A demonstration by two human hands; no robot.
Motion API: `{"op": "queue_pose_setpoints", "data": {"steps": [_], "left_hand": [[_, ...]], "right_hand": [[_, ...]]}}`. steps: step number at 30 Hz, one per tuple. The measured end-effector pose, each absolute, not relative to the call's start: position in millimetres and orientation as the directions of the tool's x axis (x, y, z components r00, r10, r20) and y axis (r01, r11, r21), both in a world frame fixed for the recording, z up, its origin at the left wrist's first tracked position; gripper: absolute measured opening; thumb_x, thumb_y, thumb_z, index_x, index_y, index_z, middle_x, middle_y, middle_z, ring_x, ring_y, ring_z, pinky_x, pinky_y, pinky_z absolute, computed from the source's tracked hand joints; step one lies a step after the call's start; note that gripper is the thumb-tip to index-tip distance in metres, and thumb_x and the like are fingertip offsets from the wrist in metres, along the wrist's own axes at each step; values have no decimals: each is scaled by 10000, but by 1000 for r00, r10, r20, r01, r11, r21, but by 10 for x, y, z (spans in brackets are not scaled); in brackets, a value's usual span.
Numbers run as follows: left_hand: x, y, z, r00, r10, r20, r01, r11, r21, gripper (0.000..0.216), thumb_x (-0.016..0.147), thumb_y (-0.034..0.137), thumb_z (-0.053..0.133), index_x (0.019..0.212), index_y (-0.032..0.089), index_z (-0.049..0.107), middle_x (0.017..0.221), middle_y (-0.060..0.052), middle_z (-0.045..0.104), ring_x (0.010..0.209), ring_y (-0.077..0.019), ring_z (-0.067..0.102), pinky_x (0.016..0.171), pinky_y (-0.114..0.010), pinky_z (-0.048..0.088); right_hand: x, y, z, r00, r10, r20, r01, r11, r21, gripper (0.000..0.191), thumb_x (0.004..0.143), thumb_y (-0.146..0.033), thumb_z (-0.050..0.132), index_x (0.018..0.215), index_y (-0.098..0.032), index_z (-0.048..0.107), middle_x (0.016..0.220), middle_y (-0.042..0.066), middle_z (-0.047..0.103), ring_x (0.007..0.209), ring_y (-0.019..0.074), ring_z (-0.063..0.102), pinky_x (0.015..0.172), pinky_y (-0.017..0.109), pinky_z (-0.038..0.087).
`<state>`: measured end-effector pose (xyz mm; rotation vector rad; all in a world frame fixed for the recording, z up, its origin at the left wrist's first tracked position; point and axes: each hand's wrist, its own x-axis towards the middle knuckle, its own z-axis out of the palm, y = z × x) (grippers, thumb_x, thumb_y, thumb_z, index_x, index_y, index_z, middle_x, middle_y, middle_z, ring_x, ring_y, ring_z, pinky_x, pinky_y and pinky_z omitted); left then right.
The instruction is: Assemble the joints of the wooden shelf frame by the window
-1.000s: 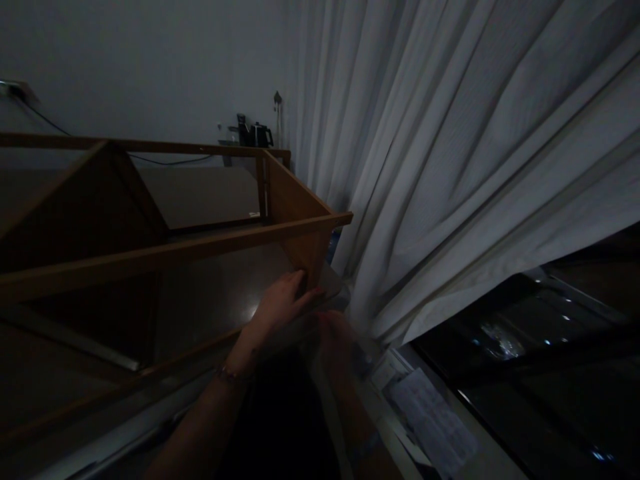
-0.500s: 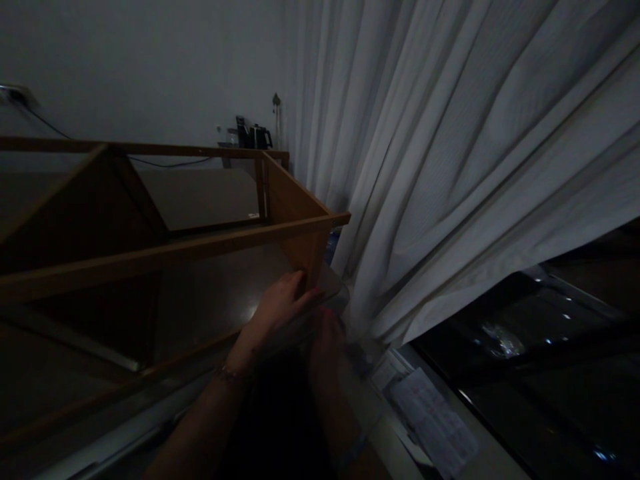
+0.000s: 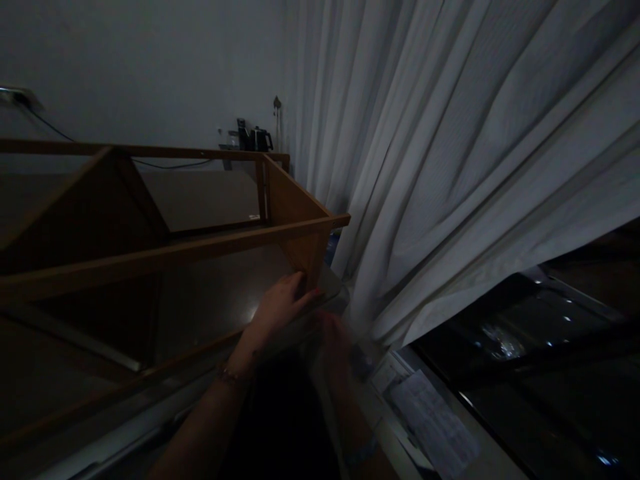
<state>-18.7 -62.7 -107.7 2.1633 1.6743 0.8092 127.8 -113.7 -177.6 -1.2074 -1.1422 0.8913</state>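
Note:
A wooden frame, like an upturned furniture carcass with rails and a divider panel, lies on a pale table top. My left hand wraps round the lower part of its near right corner post, thumb in front and fingers behind. Just right of that, beside the table's corner, is my right hand. It is smeared by motion in the dim light, and its fingers cannot be made out. Whether it holds anything small is hidden.
A white curtain hangs close on the right. Papers lie on a ledge at lower right, beside dark window glass. A dark kettle stands behind the frame. A cable runs along the wall.
My right hand has shifted slightly right at the frame's corner and is blurred. My left hand keeps its grip, and the wooden frame has not visibly moved.

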Motion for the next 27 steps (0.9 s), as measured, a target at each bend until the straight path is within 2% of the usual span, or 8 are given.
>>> {"op": "queue_pose_setpoints", "data": {"steps": [3, 6, 18, 23, 25, 27], "left_hand": [[-187, -624, -1077, 158, 953, 258, 793, -279, 542, 481, 920, 621, 424, 1118, 203, 558, 1087, -92, 672, 1004, -248, 641, 848, -334, 486], [-186, -621, -1080, 165, 952, 257, 787, -284, 547, 467, 925, 610, 428, 1113, 204, 560, 1090, -92, 675, 994, -247, 644, 840, -336, 488], [-186, -620, -1070, 165, 955, 247, 786, -279, 551, 492, 926, 620, 413, 1126, 193, 552, 1101, -99, 664, 996, -250, 640, 819, -332, 491], [-186, -624, -1066, 166, 956, 243, 791, -276, 545, 521, 920, 643, 396, 1135, 195, 554, 1103, -101, 666, 1020, -262, 633, 853, -352, 489], [-187, -621, -1077, 157, 957, 243, 788, -270, 554, 537, 919, 639, 402, 1176, 190, 547, 1133, -110, 664, 1031, -265, 633, 872, -361, 489], [-186, -622, -1084, 151, 958, 244, 782, -267, 563, 546, 919, 627, 417, 1214, 184, 541, 1169, -121, 657, 1053, -265, 629, 889, -364, 487]], "right_hand": [[1329, -1137, -1753, 175, 944, 281, 175, 251, -952, 365, 941, -456, 490, 932, -184, 732, 904, 64, 727, 820, 190, 662, 724, 277, 505], [1393, -1114, -1755, 139, 941, 309, 213, 277, -937, 381, 962, -449, 448, 933, -201, 735, 901, 60, 731, 807, 186, 668, 725, 282, 505], [1311, -1120, -1749, 152, 967, 202, 76, 193, -978, 407, 943, -509, 470, 876, -184, 706, 788, 44, 717, 734, 183, 656, 681, 274, 491], [1330, -1128, -1741, 252, 954, 162, 38, 157, -987, 447, 928, -560, 453, 733, -196, 624, 702, 22, 636, 658, 160, 588, 627, 258, 459], [1384, -1121, -1696, 327, 923, 201, 43, 198, -979, 431, 925, -569, 443, 753, -204, 594, 761, 25, 620, 685, 161, 577, 646, 268, 459], [1469, -1094, -1581, 418, 851, 318, 118, 296, -948, 389, 927, -554, 447, 790, -214, 577, 907, 44, 616, 786, 174, 584, 725, 295, 460]]}}
